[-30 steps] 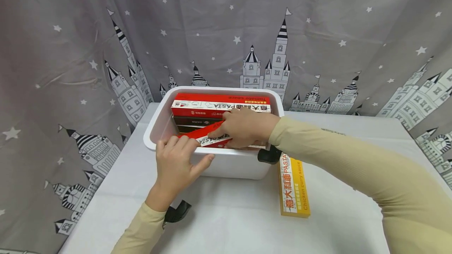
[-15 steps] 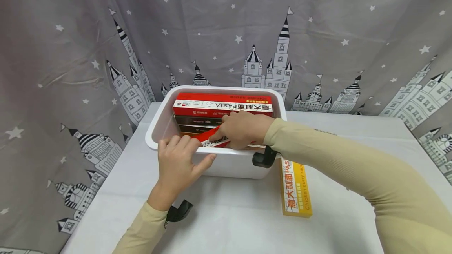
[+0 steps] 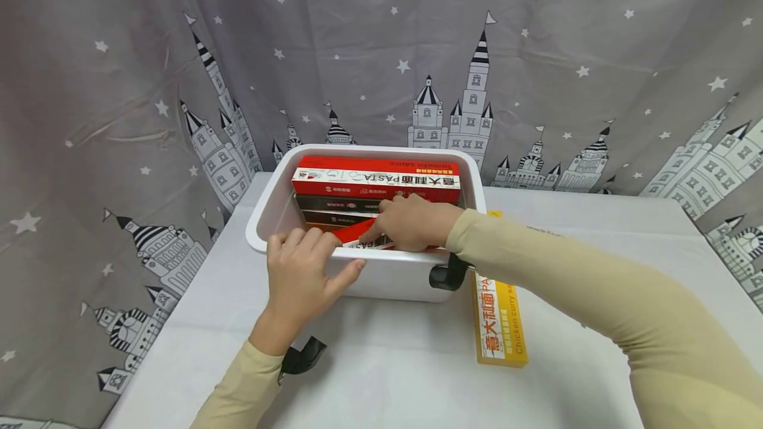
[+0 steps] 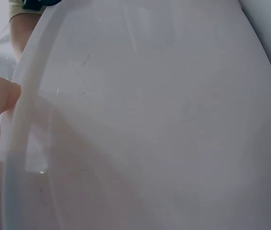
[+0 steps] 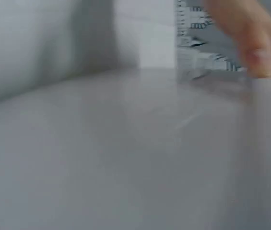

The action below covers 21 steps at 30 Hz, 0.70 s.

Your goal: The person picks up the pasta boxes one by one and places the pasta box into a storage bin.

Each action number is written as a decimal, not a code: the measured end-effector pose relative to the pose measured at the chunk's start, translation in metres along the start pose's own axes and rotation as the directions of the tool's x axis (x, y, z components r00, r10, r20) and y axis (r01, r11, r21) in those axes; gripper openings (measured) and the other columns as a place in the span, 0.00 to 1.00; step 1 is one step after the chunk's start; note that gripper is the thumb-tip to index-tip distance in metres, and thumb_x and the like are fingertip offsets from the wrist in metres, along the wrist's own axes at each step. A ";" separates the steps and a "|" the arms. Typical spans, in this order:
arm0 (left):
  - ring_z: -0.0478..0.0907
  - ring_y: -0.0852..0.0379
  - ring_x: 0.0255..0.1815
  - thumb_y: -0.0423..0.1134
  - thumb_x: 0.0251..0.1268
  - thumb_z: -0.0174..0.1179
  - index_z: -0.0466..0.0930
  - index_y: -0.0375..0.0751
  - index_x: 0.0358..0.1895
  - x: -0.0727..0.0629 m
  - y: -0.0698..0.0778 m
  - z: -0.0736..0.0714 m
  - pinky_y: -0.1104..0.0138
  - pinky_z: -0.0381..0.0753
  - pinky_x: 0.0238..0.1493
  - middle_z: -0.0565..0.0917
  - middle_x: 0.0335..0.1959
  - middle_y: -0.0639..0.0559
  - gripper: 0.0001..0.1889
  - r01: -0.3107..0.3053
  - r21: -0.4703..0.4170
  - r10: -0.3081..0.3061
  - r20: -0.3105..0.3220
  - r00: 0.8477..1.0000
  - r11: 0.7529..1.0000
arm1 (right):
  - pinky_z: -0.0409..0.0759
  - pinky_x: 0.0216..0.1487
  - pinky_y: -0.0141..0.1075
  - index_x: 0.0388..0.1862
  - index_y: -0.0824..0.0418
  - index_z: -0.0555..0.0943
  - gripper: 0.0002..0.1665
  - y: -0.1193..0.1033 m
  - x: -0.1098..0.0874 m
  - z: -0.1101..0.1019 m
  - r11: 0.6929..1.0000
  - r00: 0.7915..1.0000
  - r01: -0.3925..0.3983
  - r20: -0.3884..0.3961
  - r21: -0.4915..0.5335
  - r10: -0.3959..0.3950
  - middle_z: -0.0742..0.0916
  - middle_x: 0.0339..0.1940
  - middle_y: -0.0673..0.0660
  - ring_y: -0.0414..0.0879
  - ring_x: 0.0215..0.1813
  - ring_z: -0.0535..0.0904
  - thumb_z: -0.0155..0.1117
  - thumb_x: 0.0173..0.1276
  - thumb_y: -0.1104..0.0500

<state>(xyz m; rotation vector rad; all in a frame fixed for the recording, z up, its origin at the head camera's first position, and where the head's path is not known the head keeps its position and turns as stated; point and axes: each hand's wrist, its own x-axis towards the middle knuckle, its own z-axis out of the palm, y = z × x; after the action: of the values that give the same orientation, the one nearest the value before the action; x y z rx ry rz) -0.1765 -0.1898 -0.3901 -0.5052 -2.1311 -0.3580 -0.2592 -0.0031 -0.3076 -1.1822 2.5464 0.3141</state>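
Note:
A white plastic bin [image 3: 381, 283] stands on the table, holding several pasta boxes. My left hand [image 3: 304, 280] grips its front rim, fingers over the edge and thumb outside along the wall. Reaching inside, my right hand [image 3: 414, 220] holds a red pasta box [image 3: 352, 230] close behind the front wall; the box slants, and much of it is hidden by the hand and rim. In the left wrist view the bin's outer wall [image 4: 149, 120] fills most of the picture. The right wrist view shows that wall [image 5: 101, 143] blurred, with the left thumb [image 5: 260, 57] at upper right.
Another red pasta box [image 3: 375, 181] lies at the back of the bin, with dark boxes [image 3: 340, 204] in front of it. A yellow chicken curry pasta box [image 3: 501, 330] lies on the white table [image 3: 387, 376] right of the bin. A grey castle-print curtain [image 3: 357, 51] hangs behind.
The right hand and the red box it holds have moved lower into the bin, so less of the box shows. The left hand keeps its place on the rim.

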 end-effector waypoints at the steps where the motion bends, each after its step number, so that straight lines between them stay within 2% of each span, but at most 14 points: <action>1: 0.74 0.45 0.27 0.69 0.74 0.41 0.78 0.40 0.28 0.000 0.000 0.000 0.50 0.63 0.37 0.81 0.24 0.45 0.35 0.001 0.001 -0.001 -0.001 1.000 1.000 | 0.78 0.50 0.44 0.73 0.29 0.71 0.32 0.001 0.000 0.002 1.000 1.000 -0.002 0.005 0.011 0.002 0.82 0.53 0.58 0.51 0.51 0.75 0.57 0.76 0.58; 7: 0.74 0.44 0.26 0.70 0.73 0.41 0.78 0.40 0.28 0.000 0.000 -0.001 0.50 0.63 0.36 0.81 0.23 0.45 0.35 0.003 0.000 -0.003 0.001 1.000 1.000 | 0.77 0.47 0.40 0.72 0.29 0.72 0.33 0.004 0.001 0.011 0.992 1.000 -0.012 0.017 0.126 0.010 0.82 0.52 0.56 0.49 0.51 0.75 0.54 0.78 0.63; 11: 0.74 0.44 0.26 0.70 0.73 0.41 0.78 0.41 0.28 0.001 0.000 -0.001 0.50 0.63 0.38 0.81 0.23 0.46 0.35 0.001 -0.001 -0.001 0.006 1.000 1.000 | 0.77 0.50 0.40 0.70 0.31 0.75 0.30 0.007 0.000 0.014 0.980 1.000 0.000 0.018 0.199 -0.004 0.83 0.54 0.54 0.48 0.54 0.75 0.55 0.78 0.61; 17: 0.74 0.45 0.27 0.71 0.73 0.40 0.78 0.42 0.28 0.001 -0.001 -0.001 0.49 0.64 0.39 0.82 0.24 0.46 0.35 -0.004 0.004 0.004 0.017 1.000 1.000 | 0.77 0.58 0.42 0.69 0.34 0.77 0.26 0.010 0.000 0.017 0.973 1.000 0.029 0.005 0.229 -0.031 0.85 0.56 0.52 0.48 0.55 0.76 0.57 0.78 0.59; 21: 0.74 0.45 0.27 0.71 0.73 0.40 0.78 0.42 0.28 0.001 0.000 0.000 0.49 0.63 0.39 0.82 0.24 0.46 0.36 -0.005 0.000 0.005 0.015 1.000 1.000 | 0.77 0.57 0.41 0.68 0.36 0.79 0.25 0.010 0.000 0.018 0.969 0.999 0.043 0.001 0.245 -0.045 0.87 0.56 0.50 0.48 0.54 0.77 0.58 0.77 0.58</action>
<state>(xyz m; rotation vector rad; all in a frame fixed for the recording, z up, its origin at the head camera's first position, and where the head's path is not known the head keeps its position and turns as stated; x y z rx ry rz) -0.1768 -0.1902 -0.3893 -0.5142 -2.1445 -0.3525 -0.2640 0.0092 -0.3239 -1.1381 2.4628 -0.0080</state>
